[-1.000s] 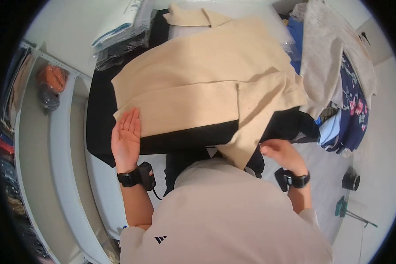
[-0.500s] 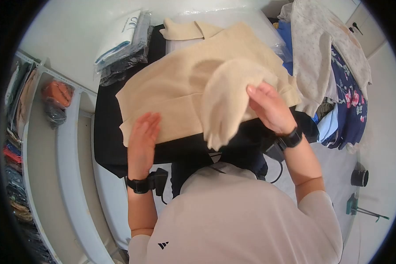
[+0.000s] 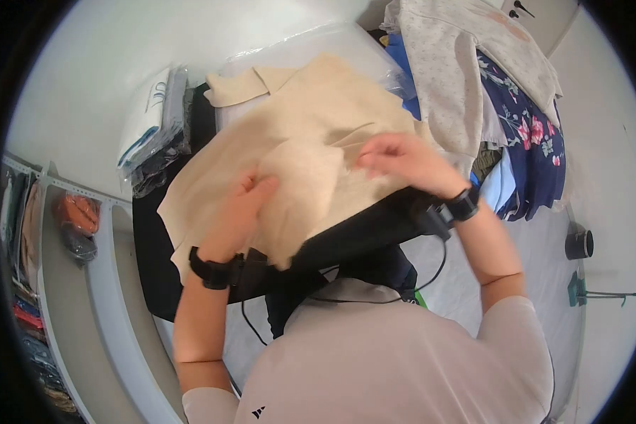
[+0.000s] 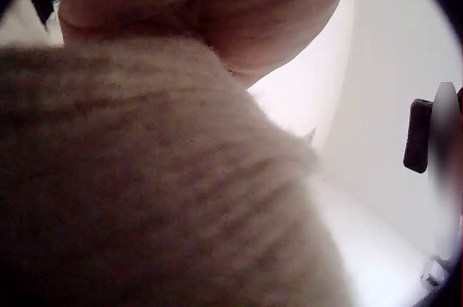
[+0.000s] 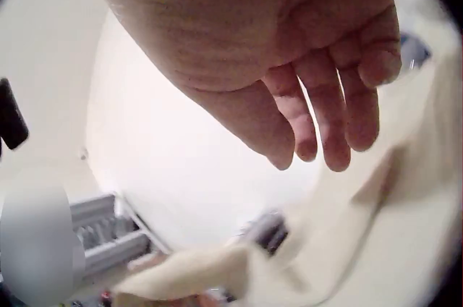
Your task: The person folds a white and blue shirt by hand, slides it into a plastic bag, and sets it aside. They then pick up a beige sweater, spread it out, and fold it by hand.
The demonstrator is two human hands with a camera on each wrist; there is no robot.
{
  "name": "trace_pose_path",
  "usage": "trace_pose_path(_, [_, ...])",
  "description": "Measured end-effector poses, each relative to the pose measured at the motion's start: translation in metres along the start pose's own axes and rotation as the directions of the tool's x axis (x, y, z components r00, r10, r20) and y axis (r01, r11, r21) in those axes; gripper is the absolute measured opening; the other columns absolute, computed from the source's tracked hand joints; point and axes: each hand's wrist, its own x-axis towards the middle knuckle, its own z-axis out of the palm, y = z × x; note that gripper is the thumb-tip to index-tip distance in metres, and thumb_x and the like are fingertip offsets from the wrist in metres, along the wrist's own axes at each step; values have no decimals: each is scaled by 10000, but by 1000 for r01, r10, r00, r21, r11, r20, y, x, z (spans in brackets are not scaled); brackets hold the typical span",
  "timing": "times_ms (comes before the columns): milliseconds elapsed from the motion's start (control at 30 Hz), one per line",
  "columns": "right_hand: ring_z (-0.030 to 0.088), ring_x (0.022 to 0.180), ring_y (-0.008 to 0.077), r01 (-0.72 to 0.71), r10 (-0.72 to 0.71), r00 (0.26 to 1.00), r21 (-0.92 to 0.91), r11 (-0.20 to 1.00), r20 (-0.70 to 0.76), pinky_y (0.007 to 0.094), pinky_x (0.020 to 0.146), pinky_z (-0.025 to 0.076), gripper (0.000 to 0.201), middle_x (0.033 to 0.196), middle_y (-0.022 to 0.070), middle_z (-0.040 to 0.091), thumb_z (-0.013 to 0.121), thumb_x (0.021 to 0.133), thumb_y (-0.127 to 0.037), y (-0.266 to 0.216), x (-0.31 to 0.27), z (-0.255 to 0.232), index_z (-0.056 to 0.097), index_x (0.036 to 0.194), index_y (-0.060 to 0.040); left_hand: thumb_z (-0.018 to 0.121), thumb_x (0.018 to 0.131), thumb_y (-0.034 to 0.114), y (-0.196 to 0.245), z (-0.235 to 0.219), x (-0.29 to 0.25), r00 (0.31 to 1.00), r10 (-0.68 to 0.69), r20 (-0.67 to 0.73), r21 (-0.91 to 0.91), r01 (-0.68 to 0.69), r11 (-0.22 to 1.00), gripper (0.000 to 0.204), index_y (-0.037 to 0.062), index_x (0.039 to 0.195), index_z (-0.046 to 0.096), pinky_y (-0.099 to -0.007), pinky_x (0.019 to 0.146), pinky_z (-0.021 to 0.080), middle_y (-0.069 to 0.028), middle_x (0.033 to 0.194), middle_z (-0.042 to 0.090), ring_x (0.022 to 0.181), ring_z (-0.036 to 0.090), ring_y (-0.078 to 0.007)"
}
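A beige knit sweater [image 3: 297, 106] lies spread over the black-covered table [image 3: 155, 275]. My left hand [image 3: 237, 212] holds its near sleeve, which hangs in a loose fold toward the table's front edge. In the left wrist view the sleeve [image 4: 145, 169] fills the lower part, bunched in creases under the left hand [image 4: 202, 10], whose fingertips are hidden. My right hand [image 3: 403, 162] hovers above the right part of the sweater. The right wrist view shows the right hand [image 5: 289, 54] with loosely bent fingers and nothing between them.
A stack of plastic-wrapped packages [image 3: 152, 127] sits at the back left, and clear plastic bags [image 3: 332, 49] lie behind the sweater. A pale speckled garment [image 3: 438, 71] and a navy floral one [image 3: 523, 127] are heaped on the right. Shelves [image 3: 56, 283] stand to the left.
My right hand lifted the near sleeve and swung it leftward across the sweater, then let go. The left hand moved from lying flat on the sweater to holding the sleeve.
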Motion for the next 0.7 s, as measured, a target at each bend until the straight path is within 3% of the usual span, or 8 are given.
trace_pose_path(67, [545,740,86,-46,-47,980,-451,891,-193,241,694,463,161,924,14,621,554,903,-151,4,-8,-40,612,1002,-38,521,909,127,5,-10,8,997,75,9,-107,-74,991,298,19,1186,534,-234,804,450,-14,1047,606,926,556,-73])
trace_pose_path(167, [503,645,76,1,-219,940,-640,768,-262,230,601,433,196,890,-1,605,553,914,-216,51,-12,-89,597,1010,-50,499,920,108,27,-12,12,980,181,-84,-42,-185,982,259,6,1153,549,-218,800,446,-17,1011,614,892,567,-79])
trace_pose_path(200, [503,645,76,-2,-220,939,-640,769,-266,230,601,433,196,890,-1,605,553,914,-216,47,-14,-90,597,1010,-50,499,920,108,31,-16,16,980,182,-80,-41,-186,982,259,6,1153,549,-218,800,446,-17,1011,614,892,567,-79])
trace_pose_path(267, [483,643,60,-293,226,937,-251,923,-265,217,573,408,255,894,4,598,548,919,-281,36,-22,-85,580,1013,-46,501,920,111,35,-37,21,968,243,-56,106,-237,966,258,-3,1146,550,-224,812,446,-25,1027,614,903,568,-84])
trace_pose_path(467, [457,657,65,-223,191,967,-202,954,-167,224,564,397,237,822,-5,559,577,903,-267,48,-27,-93,570,988,-46,519,910,129,61,-86,18,970,194,-145,63,-186,980,284,20,1171,537,-231,803,447,-29,1014,608,900,558,-95])
trace_pose_path(567, [469,681,83,-28,-37,993,-541,841,-109,251,571,395,202,808,6,551,643,854,-212,57,-25,-91,585,927,-33,542,896,130,39,-113,24,965,206,-165,367,-134,921,292,18,1165,544,-228,824,426,-40,1009,602,894,545,-94])
trace_pose_path(633, [478,678,94,3,-67,994,-568,823,-92,262,575,395,201,785,14,559,668,829,-197,67,-17,-103,593,900,-25,577,876,142,10,-134,36,980,152,-128,633,-37,773,340,17,1188,529,-235,830,425,-60,1014,597,895,545,-103])
trace_pose_path(700, [486,675,105,18,-84,993,-585,811,-85,274,579,394,202,761,21,567,693,805,-183,70,-18,-104,601,874,-17,596,862,143,-6,-130,33,989,84,-123,626,12,780,365,19,1197,524,-246,832,426,-69,1023,600,897,546,-114])
